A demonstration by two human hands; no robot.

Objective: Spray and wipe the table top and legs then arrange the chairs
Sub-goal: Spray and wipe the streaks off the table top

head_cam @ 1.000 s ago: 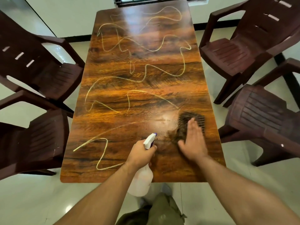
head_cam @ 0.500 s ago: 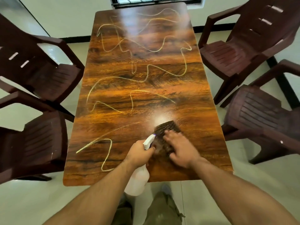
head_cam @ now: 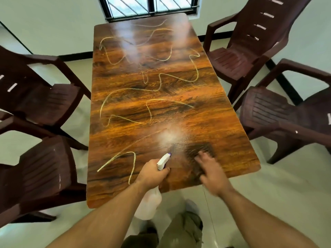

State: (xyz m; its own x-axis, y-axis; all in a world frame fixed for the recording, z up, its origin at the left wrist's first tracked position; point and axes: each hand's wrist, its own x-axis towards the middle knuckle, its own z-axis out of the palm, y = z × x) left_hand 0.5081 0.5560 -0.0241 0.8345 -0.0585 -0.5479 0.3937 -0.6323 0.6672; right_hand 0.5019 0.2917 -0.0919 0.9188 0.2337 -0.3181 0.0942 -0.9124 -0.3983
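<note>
Bare forearms without sleeves; olive-green trousers [head_cam: 180,231] below.

No text, label, brand, number or sign can be read anywhere in the head view. The white spray bottle [head_cam: 149,203] shows no legible print on its body or trigger head. The pale yellowish squiggles [head_cam: 148,90] across the wooden table top [head_cam: 223,122] are loose lines and form no letters or digits. The dark brown plastic chairs [head_cam: 279,111] carry only moulded slats and slots, with no markings that can be made out.
</note>
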